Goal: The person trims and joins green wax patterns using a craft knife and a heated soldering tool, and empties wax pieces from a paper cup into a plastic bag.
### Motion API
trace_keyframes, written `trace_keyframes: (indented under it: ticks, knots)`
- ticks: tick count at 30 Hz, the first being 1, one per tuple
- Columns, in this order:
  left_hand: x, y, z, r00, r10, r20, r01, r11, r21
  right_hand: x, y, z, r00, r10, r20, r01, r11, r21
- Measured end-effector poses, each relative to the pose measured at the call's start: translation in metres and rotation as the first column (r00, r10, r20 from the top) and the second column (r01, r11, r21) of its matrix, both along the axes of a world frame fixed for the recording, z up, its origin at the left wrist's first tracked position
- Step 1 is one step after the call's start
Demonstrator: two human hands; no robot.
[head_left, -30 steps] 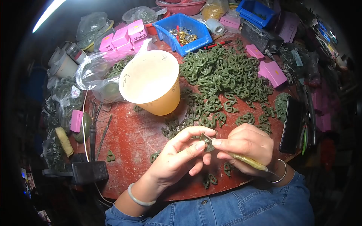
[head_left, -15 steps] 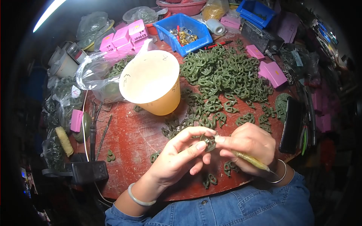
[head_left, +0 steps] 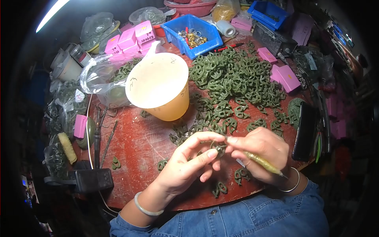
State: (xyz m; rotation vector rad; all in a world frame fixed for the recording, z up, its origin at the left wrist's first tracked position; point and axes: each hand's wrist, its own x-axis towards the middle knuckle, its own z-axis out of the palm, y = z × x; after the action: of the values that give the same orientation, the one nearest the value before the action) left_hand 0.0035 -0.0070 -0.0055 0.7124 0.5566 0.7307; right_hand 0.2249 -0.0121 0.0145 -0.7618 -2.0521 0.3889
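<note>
Pinching 1 green piece (head_left: 219,149) between thumb and forefinger, left hand (head_left: 187,159) is holding it just left of right hand (head_left: 263,152); long axis unclear. Right hand is gripping a yellow tool (head_left: 263,162), its handle slanting toward the wrist; cannot tell if the tip is touching the piece.

On my feed I see a white strip light (head_left: 51,14) glaring at upper left, a bright centre, bowed edges, dark corners.

Left hand (head_left: 192,158) loosely curled, right hand (head_left: 261,152) folded tighter, close together
</note>
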Motion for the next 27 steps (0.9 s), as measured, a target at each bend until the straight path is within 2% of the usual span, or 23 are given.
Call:
trace_keyframes:
  ticks: [2, 5, 8, 12, 14, 18, 19, 21, 27]
  knots:
    - [-0.0002, -0.0004, 0.0017, 1.0, 0.006, -0.001, -0.006, 1.0, 0.004, 0.0002, -0.0014, 0.0031, 0.989, -0.147, -0.023, 0.147, 0.989, -0.004]
    - [-0.0009, -0.0004, 0.0025, 0.997, 0.037, 0.069, -0.034, 0.998, -0.049, 0.004, 0.0001, 0.0024, 0.995, -0.09, -0.032, 0.088, 0.994, -0.063]
    - [-0.0027, 0.0011, 0.0009, 0.996, 0.008, 0.084, -0.003, 0.998, -0.056, 0.0021, -0.0012, 0.0023, 0.989, -0.146, -0.017, 0.144, 0.985, -0.095]
    - [-0.0048, 0.0038, -0.0028, 0.996, -0.051, 0.071, 0.054, 0.998, -0.035, 0.0025, -0.0015, 0.0071, 0.989, -0.14, -0.045, 0.134, 0.983, -0.127]
    - [-0.0051, 0.0037, -0.0041, 0.996, -0.065, 0.067, 0.066, 0.998, -0.018, 0.0017, -0.0015, 0.0051, 0.997, -0.056, -0.047, 0.051, 0.992, -0.113]
    - [-0.0035, 0.0027, -0.0014, 0.997, -0.034, 0.064, 0.034, 0.999, -0.002, 0.004, -0.0034, 0.0035, 0.981, -0.191, -0.024, 0.187, 0.977, -0.105]
    - [-0.0033, 0.0026, -0.0003, 0.998, -0.028, 0.05, 0.029, 1.0, -0.009, 0.004, -0.0029, 0.004, 0.981, -0.191, -0.024, 0.187, 0.977, -0.105]
    - [-0.0022, 0.0007, 0.0004, 0.999, -0.015, 0.028, 0.015, 1.0, 0.002, 0.0038, -0.0011, 0.0055, 0.998, -0.046, -0.034, 0.043, 0.995, -0.094]
    - [-0.0017, 0.0004, -0.0001, 1.0, 0.02, -0.01, -0.02, 1.0, -0.012, 0.0018, -0.0013, 0.0094, 0.993, -0.118, -0.011, 0.115, 0.985, -0.129]
